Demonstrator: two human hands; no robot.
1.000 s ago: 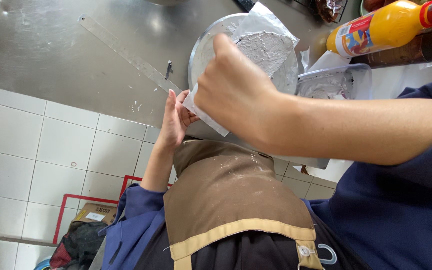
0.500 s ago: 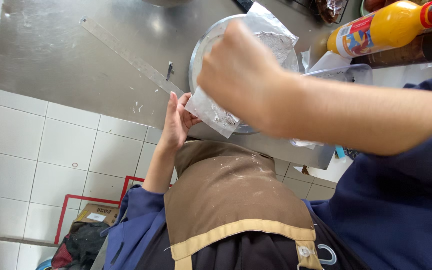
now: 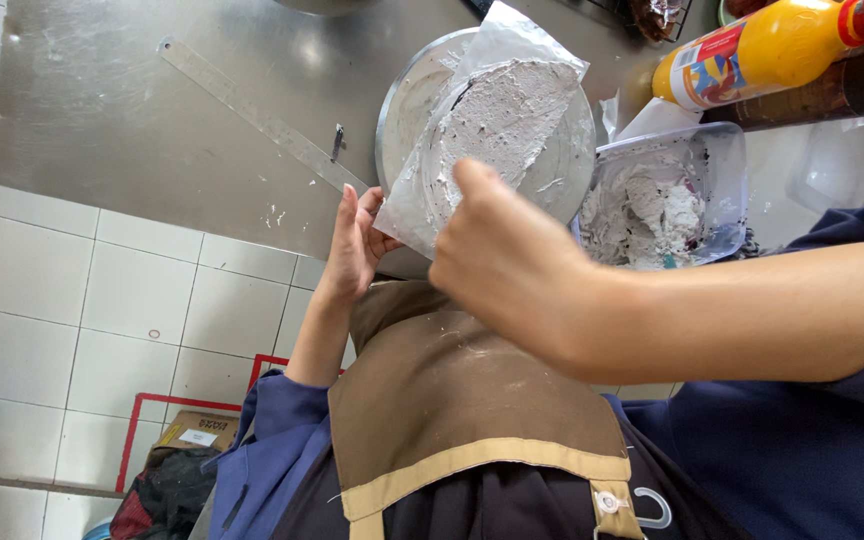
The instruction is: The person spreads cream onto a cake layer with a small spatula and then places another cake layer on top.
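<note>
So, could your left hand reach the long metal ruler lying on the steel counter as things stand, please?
Probably yes: the left hand sits just beside the near end of the long metal ruler, with bare steel counter between, though it is steadying the clear plastic bag.

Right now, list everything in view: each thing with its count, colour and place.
plastic bag: one, clear, smeared with grey-white cream, held over the pan
round pan: one, silver metal, on the counter
steel counter: one, grey, top of view
metal ruler: one, silver, lying diagonally on the counter
plastic tub: one, clear, filled with grey-white cream, right of the pan
squeeze bottle: one, yellow-orange with red cap, top right
tiled floor: white, left side
cardboard box: one, brown, on the floor
apron: one, brown with tan trim
left hand: at the bag's lower edge
right hand: gripping the bag
</note>
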